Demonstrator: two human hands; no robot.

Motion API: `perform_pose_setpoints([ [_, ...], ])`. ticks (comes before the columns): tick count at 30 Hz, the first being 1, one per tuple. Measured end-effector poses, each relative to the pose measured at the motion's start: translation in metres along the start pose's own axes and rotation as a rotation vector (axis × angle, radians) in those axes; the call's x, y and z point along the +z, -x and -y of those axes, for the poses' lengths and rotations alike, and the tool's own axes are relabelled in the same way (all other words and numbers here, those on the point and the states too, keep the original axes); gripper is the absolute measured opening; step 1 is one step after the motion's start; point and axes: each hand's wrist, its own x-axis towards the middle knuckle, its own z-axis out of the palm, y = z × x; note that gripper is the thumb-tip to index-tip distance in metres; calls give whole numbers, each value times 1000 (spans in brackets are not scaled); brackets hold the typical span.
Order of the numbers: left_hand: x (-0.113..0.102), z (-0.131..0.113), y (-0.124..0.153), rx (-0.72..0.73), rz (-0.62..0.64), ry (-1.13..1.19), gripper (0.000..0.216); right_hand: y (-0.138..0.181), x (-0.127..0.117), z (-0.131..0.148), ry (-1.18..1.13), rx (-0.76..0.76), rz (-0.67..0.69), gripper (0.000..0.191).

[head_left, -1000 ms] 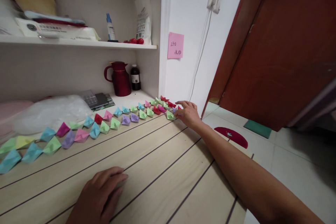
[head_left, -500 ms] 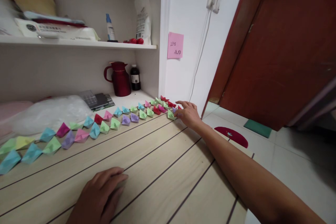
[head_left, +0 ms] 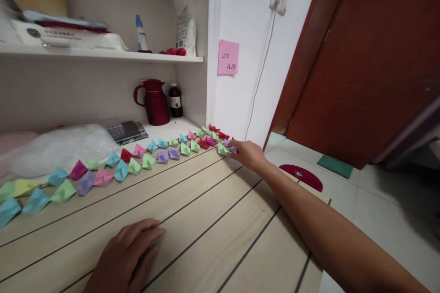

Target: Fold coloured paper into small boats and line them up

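Note:
Several folded paper boats in blue, green, pink, purple and red lie in two rows across the wooden table. My right hand reaches to the far right end of the rows, its fingertips pinched on a small purple paper boat beside a green one. My left hand rests flat on the table near the front edge, fingers stretched out, holding nothing.
A dark red jug and a dark bottle stand in the shelf nook behind the boats. A clear plastic bag lies at the left. A pink note hangs on the wall. The red door stands right.
My right hand has drawn its fingers together around the purple boat at the row's end and lowered slightly. The view shifted a little left. My left hand has stayed put.

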Motion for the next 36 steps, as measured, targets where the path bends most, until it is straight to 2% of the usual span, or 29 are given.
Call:
perform_pose_setpoints([
  [13, 1, 0, 1, -4, 0, -30, 24, -2, 11, 3, 30, -2, 52, 17],
  [29, -3, -4, -1, 23, -20, -37, 22, -3, 10, 2, 38, 48, 65, 21],
  [36, -4, -6, -4, 20, -40, -24, 22, 1, 7, 2, -22, 42, 28, 25],
])
